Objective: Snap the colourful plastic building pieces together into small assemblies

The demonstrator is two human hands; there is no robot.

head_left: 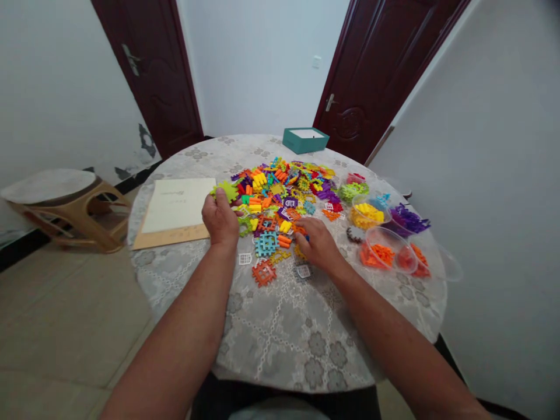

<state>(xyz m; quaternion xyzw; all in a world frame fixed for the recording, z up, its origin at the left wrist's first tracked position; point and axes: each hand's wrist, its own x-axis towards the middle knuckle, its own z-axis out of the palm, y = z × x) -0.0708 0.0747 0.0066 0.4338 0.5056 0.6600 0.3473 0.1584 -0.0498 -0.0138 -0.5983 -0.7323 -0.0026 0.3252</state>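
Observation:
My left hand (220, 217) is closed on a lime-green toothed plastic building piece (226, 190), raised at the left side of a heap of mixed building pieces (284, 186). My right hand (321, 244) reaches into the near right part of that heap, fingers bent and pointing left. A bit of dark blue shows by its thumb, and orange pieces lie at its fingertips; what it grips is partly hidden. Between the hands lie a light-blue square lattice piece (266, 244), orange cylinders (284, 241) and an orange square frame (263, 272).
Clear tubs of sorted pieces stand at the right: yellow (367, 214), orange (377, 255), purple (409, 218) and green (353, 191). A teal box (305, 140) sits at the table's back. Paper on a board (175, 210) lies left. A stool (65, 204) stands beside the round table.

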